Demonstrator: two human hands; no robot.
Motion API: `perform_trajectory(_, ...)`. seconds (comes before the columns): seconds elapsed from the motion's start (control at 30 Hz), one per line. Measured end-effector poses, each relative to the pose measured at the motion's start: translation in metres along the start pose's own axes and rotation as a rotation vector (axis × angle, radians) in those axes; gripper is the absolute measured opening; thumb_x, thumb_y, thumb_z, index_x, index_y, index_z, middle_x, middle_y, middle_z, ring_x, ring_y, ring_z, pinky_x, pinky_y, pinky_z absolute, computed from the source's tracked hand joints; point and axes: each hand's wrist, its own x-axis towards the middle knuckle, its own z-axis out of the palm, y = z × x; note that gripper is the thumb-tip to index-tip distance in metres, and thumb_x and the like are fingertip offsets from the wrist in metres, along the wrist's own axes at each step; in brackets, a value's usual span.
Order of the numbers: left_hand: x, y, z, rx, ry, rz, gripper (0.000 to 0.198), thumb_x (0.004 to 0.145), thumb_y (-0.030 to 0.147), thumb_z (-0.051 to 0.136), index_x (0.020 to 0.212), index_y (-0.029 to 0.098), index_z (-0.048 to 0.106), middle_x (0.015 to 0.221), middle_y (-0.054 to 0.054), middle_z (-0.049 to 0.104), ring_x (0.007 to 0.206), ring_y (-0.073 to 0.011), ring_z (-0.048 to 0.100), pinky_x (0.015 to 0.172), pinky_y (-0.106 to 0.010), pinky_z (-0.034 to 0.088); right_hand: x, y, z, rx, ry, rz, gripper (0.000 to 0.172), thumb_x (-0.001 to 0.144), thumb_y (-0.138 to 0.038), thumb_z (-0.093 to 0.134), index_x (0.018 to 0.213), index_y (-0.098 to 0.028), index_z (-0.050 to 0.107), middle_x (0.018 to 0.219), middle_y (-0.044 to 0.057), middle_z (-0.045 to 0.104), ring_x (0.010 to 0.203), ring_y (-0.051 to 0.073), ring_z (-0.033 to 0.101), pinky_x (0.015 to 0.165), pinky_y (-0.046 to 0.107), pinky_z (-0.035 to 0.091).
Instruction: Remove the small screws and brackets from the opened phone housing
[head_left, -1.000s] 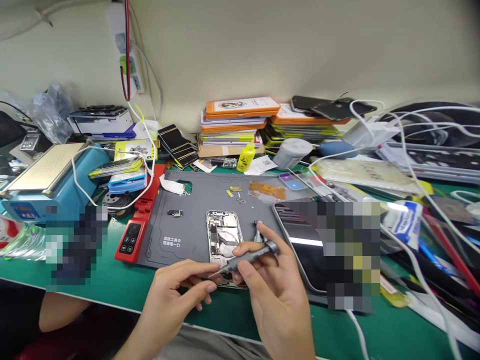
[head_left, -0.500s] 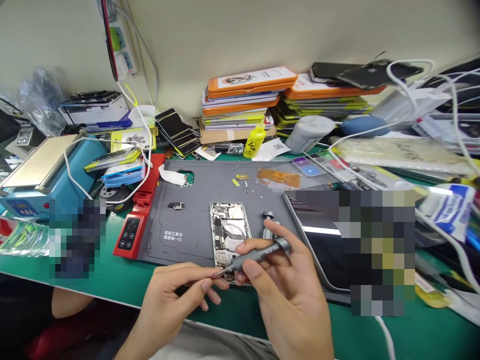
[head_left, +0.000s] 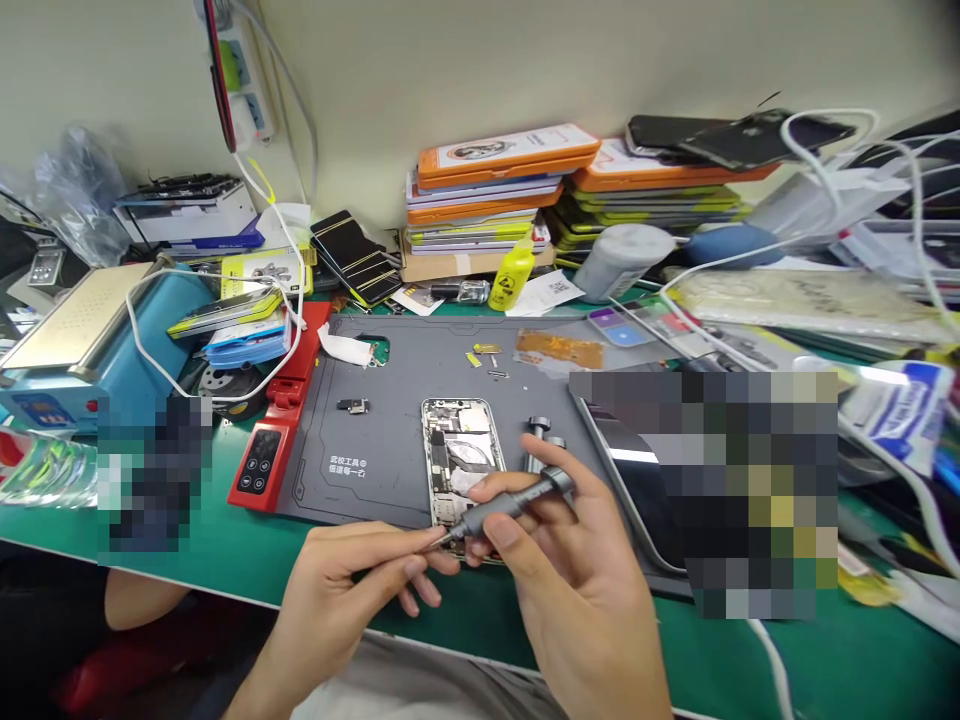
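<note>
A grey precision screwdriver lies slantwise in my right hand, gripped between thumb and fingers with its cap end toward the upper right. Its thin bit points to the lower left, at the pinched thumb and index finger of my left hand. Any small part at the bit's tip is too small to make out. Behind the screwdriver, an opened smartphone rests on the grey work mat, its inner parts exposed and its lower end partly hidden by my hands. More grey screwdrivers stand just past my right fingers.
A small dark phone part sits left of the phone. A large dark screen device, partly pixelated, lies on the right. A red control panel edges the mat. Orange cases and a yellow bottle stand behind; white cables run right.
The view has shifted slightly. The screwdriver has turned a little within my right hand's fingers, while my left hand keeps its pinch at the bit.
</note>
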Motion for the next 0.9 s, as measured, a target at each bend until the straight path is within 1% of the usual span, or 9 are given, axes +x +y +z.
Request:
perform_trajectory(0.17,0.001,0.004,0.0,-0.03,-0.018,-0.042,0.02,0.11,0.04,0.079,0.121,0.031,0.092,0.1,-0.009,0.091,0.074,-0.0141,0.084,0.065,-0.016,0.069,0.002,0.001,-0.001,0.005,-0.038,-0.008,0.045,0.105,-0.03,0.082,0.145,-0.039,0.064,0.108,0.002,0.08,0.075,0.013,0.077,0.07,0.025,0.069)
perform_trajectory(0.37,-0.001,0.0,0.0,-0.031,-0.012,-0.029,0.021,0.111,0.038,0.077,0.123,0.03,0.092,0.102,-0.01,0.091,0.075,-0.0147,0.084,0.066,-0.017,0.07,0.002,0.001,-0.001,-0.006,-0.058,-0.032,0.044,0.107,-0.028,0.08,0.146,-0.037,0.064,0.107,0.002,0.081,0.074,0.012,0.077,0.069,0.024,0.069)
perform_trajectory(0.5,-0.002,-0.002,-0.001,-0.026,-0.017,-0.016,0.021,0.112,0.037,0.076,0.124,0.03,0.092,0.103,-0.01,0.091,0.076,-0.0158,0.084,0.066,-0.019,0.071,0.003,-0.001,0.005,0.039,-0.028,-0.042,0.039,0.106,-0.03,0.081,0.142,-0.036,0.068,0.101,0.001,0.081,0.071,0.011,0.076,0.065,0.021,0.067)
perform_trajectory(0.6,-0.001,-0.001,-0.002,-0.018,-0.022,-0.005,0.021,0.112,0.037,0.075,0.124,0.031,0.091,0.104,-0.009,0.091,0.077,-0.0153,0.084,0.067,-0.019,0.071,0.004,-0.004,0.01,0.069,-0.001,-0.037,0.037,0.103,-0.032,0.084,0.138,-0.036,0.071,0.097,0.0,0.081,0.068,0.01,0.075,0.063,0.019,0.065)
perform_trajectory(0.73,0.0,-0.001,-0.002,-0.001,-0.03,0.017,0.021,0.113,0.036,0.075,0.125,0.035,0.091,0.104,-0.007,0.091,0.078,-0.0141,0.084,0.067,-0.017,0.07,0.005,-0.005,0.012,0.07,0.007,-0.016,0.039,0.102,-0.033,0.086,0.137,-0.035,0.07,0.098,0.0,0.081,0.069,0.011,0.074,0.063,0.02,0.065)
perform_trajectory(0.9,-0.002,-0.002,-0.003,0.008,-0.049,0.039,0.022,0.114,0.034,0.073,0.128,0.035,0.09,0.105,-0.008,0.091,0.08,-0.0152,0.085,0.068,-0.018,0.07,0.003,-0.003,0.01,0.056,0.012,0.002,0.043,0.101,-0.035,0.086,0.14,-0.033,0.068,0.098,0.002,0.079,0.072,0.013,0.073,0.062,0.022,0.064)
